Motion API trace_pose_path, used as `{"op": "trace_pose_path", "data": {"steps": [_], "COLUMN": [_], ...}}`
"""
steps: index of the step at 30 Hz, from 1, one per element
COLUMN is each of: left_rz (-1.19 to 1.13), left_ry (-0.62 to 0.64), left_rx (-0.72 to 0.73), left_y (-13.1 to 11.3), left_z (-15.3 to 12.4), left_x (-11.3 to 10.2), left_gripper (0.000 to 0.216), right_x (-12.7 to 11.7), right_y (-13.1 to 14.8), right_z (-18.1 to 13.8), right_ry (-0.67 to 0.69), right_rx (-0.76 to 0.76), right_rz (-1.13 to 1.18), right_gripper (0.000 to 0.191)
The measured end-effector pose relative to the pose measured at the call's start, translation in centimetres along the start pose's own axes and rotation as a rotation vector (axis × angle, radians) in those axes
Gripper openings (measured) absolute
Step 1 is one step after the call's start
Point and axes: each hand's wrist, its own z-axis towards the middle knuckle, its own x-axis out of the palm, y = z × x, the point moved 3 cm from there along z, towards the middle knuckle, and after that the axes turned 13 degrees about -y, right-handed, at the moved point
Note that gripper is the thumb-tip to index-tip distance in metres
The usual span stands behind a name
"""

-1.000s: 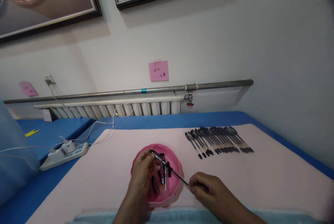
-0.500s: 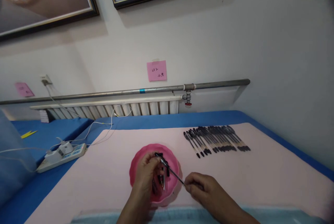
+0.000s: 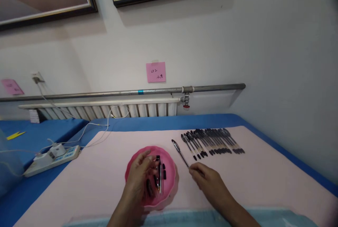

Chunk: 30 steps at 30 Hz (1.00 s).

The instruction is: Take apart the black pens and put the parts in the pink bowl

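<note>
My right hand (image 3: 207, 177) pinches the lower end of a black capped pen (image 3: 180, 153), which slants up and to the left above the pink sheet. The pen's capped end points away from me, just left of a row of similar black pens (image 3: 211, 140). Over the left part of a pink scalloped bowl (image 3: 173, 176) is my left hand (image 3: 141, 170), fingers loosely bent and apart, with no pen seen in it. Inside the bowl lie black pen parts (image 3: 158, 172), clear tubes and small black caps (image 3: 164, 175); my left hand hides some of them.
A pink sheet (image 3: 100, 170) covers the blue table (image 3: 142, 123). To the left, a white power strip (image 3: 52, 161) with plugs and cables lies at the table edge. Behind stand a white radiator (image 3: 137, 110) and a metal pipe (image 3: 113, 94) along the wall.
My left hand has let go of the pen's capped end. My right hand has carried the pen away from the bowl, up toward the row. The view has shifted slightly.
</note>
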Motion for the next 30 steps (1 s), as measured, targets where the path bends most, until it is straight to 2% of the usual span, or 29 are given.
{"op": "trace_pose_path", "data": {"steps": [2, 5, 13, 18, 21, 27, 30], "left_rz": [-0.017, -0.043, -0.04, 0.012, 0.115, 0.402, 0.55], "left_ry": [-0.009, -0.007, -0.05, -0.066, -0.057, -0.074, -0.096], "left_rx": [-0.014, -0.014, 0.066, 0.13, 0.173, 0.283, 0.366], "left_y": [-0.1, -0.5, -2.6, -2.7, -2.3, -2.2, -2.5], "left_z": [0.2, 0.3, 0.9, 1.5, 1.7, 1.8, 2.0], "left_x": [-0.2, -0.3, -1.5, -2.2, -2.2, -2.2, -2.7], "left_gripper": [0.033, 0.032, 0.027, 0.028, 0.021, 0.002, 0.016], "right_x": [-0.2, -0.2, 1.9, 2.9, 2.7, 2.3, 2.8], "right_y": [-1.0, -2.1, -2.3, -2.1, -1.9, -0.8, -0.5], "right_z": [1.0, 2.4, 3.7, 4.7, 4.4, 1.3, -0.1], "right_ry": [-0.076, -0.109, -0.079, -0.1, -0.116, -0.06, -0.038], "right_rx": [-0.046, -0.093, -0.249, -0.295, -0.316, -0.467, -0.571], "right_rz": [-0.108, -0.223, -0.54, -0.66, -0.68, -0.577, -0.488], "right_gripper": [0.025, 0.024, 0.023, 0.023, 0.022, 0.022, 0.024]}}
